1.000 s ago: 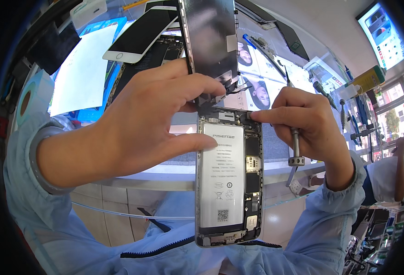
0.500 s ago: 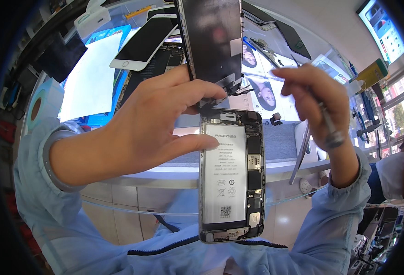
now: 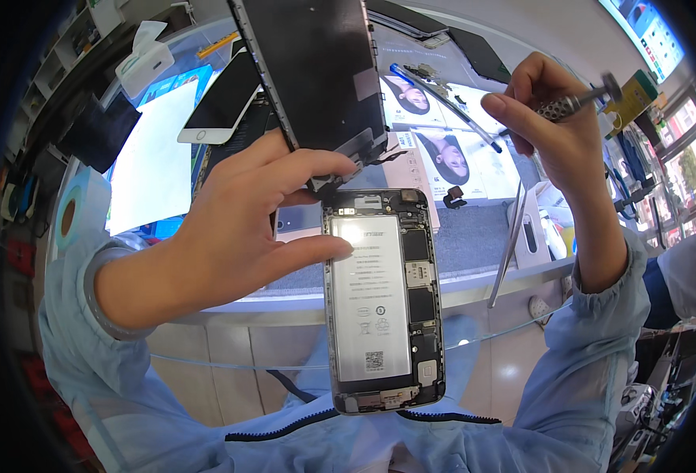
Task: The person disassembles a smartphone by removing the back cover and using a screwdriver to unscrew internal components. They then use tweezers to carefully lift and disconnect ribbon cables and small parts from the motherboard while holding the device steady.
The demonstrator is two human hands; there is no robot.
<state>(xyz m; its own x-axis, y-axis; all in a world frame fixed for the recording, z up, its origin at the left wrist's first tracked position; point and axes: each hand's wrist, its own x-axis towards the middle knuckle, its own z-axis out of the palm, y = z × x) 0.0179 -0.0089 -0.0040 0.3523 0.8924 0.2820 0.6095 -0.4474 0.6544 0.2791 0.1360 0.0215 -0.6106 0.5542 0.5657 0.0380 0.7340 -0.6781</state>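
My left hand (image 3: pixel 237 213) grips the opened phone, fingers at the foot of the raised black screen assembly (image 3: pixel 308 63) and thumb on the silver battery (image 3: pixel 367 315) in the phone body (image 3: pixel 424 299). Flex cables join the upper end of the body area near my fingers. My right hand (image 3: pixel 561 142) is raised at the right, holding a screwdriver (image 3: pixel 561 106) with a knurled metal handle. Below it, a small dark part (image 3: pixel 456 196) lies on the desk, and long metal tweezers (image 3: pixel 503 256) stand at a slant near the desk's edge.
Behind are a white-fronted phone (image 3: pixel 222 100), a paper sheet (image 3: pixel 151 158), a pen (image 3: pixel 450 106), printed cards (image 3: pixel 482 173), dark screens (image 3: pixel 474 51) and a yellow bottle (image 3: pixel 632 98). A roll (image 3: pixel 76 213) stands at the left. Another person (image 3: pixel 679 280) is at the far right.
My right hand has left the phone's top corner and risen to the upper right, turning the screwdriver more sideways. The small dark part shows on the desk. The screen assembly appears further left.
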